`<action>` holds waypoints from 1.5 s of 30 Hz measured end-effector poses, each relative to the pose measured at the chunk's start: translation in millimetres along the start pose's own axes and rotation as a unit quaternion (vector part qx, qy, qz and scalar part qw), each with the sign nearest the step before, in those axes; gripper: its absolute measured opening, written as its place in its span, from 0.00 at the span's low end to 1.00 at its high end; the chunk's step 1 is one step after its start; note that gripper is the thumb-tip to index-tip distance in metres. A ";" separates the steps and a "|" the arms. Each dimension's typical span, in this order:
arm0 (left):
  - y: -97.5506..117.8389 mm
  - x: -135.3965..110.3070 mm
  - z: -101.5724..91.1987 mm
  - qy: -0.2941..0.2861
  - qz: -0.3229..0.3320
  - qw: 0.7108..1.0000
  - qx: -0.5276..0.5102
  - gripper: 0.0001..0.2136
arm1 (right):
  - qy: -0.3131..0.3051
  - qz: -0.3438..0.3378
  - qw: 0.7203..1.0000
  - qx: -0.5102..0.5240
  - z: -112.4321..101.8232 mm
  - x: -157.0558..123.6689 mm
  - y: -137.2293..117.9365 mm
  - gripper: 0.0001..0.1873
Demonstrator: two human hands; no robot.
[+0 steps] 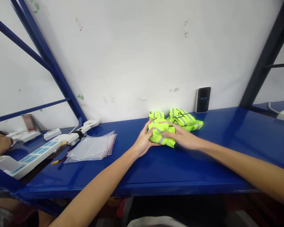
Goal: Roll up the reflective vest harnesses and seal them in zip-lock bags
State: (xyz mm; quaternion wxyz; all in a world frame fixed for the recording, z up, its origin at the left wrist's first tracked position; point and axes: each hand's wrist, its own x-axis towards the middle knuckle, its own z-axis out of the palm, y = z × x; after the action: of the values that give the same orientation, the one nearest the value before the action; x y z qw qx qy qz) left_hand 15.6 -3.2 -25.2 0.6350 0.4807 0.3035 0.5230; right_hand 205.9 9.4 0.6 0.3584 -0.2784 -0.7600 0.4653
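Note:
Both hands grip a bunched neon-yellow reflective vest (pixel 161 135) with grey stripes, held just above the blue table. My left hand (pixel 144 140) clasps its left side, thumb across the front. On the opposite side, my right hand (pixel 177 135) has its thumb pressed on the front, and its other fingers are largely hidden by the fabric. Right behind them, against the wall, lie more neon-yellow vests: a rolled one (pixel 156 114) and a looser striped one (pixel 186 119).
Clear zip bags (pixel 94 146) lie left on the blue table (pixel 137 176). Beside them are a long white power strip (pixel 42 151), a small white fan (pixel 91 123) and a connector cable (pixel 59 161). A black-fronted clock device (pixel 203 100) leans at the wall. Another person's hand (pixel 0 145) shows far left.

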 end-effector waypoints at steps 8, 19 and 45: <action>6.9 -5.4 1.0 -0.014 0.034 0.999 0.004 0.31 | -0.001 0.013 0.997 0.070 6.8 -5.7 -13.5 0.32; 5.3 -2.7 6.0 -0.005 0.011 1.000 0.010 0.35 | 0.029 -0.022 0.986 0.163 13.1 -3.2 -1.5 0.30; 143.3 -82.2 -138.7 -0.103 -0.152 0.665 0.724 0.52 | 0.033 -0.140 0.976 -0.163 10.0 -10.1 -1.9 0.25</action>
State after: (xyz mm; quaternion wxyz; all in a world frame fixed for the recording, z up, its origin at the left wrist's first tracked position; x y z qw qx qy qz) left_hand -183.1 -42.4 49.0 0.1843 0.7871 0.5884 -0.0180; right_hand 203.7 -4.1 -3.7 0.3947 -0.2390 -0.8449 0.2706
